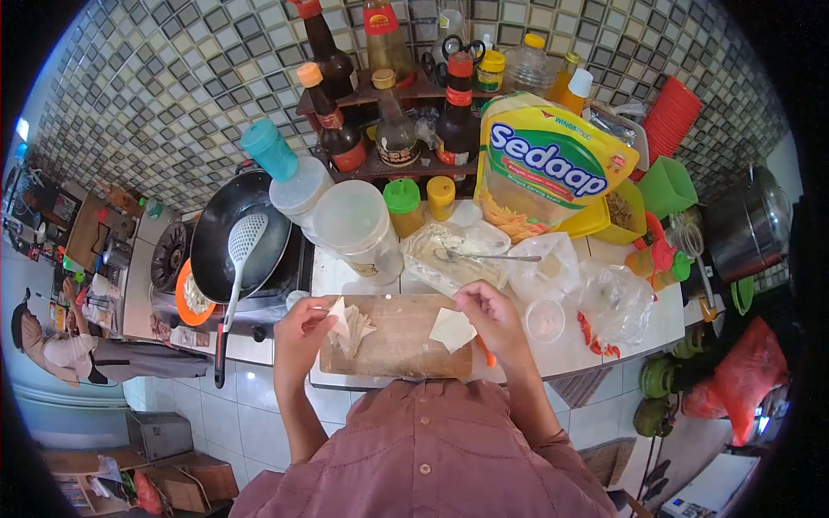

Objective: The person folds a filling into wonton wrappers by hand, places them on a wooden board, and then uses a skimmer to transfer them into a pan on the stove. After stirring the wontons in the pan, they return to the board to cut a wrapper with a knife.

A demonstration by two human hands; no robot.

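Note:
A wooden board (pixel 393 332) lies on the tiled counter in front of me. At its left end my left hand (pixel 304 332) pinches the tip of a pale folded wrapper (pixel 341 318), which is over a small pile of similar pieces (pixel 350 338). A flat, pale square wrapper (pixel 452 330) is at the board's right end, with its upper right edge at the fingertips of my right hand (pixel 492 315). Part of an orange-handled object (pixel 489 356) shows beside the board under my right hand.
Behind the board stand a clear tub (pixel 358 229) and a floury tray (pixel 453 259) with a spoon. A black pan (pixel 233 229) with a slotted ladle sits at left. Right are a small cup (pixel 545 321), red chillies (pixel 596 337) and plastic bags. Another person (pixel 95 354) is far left.

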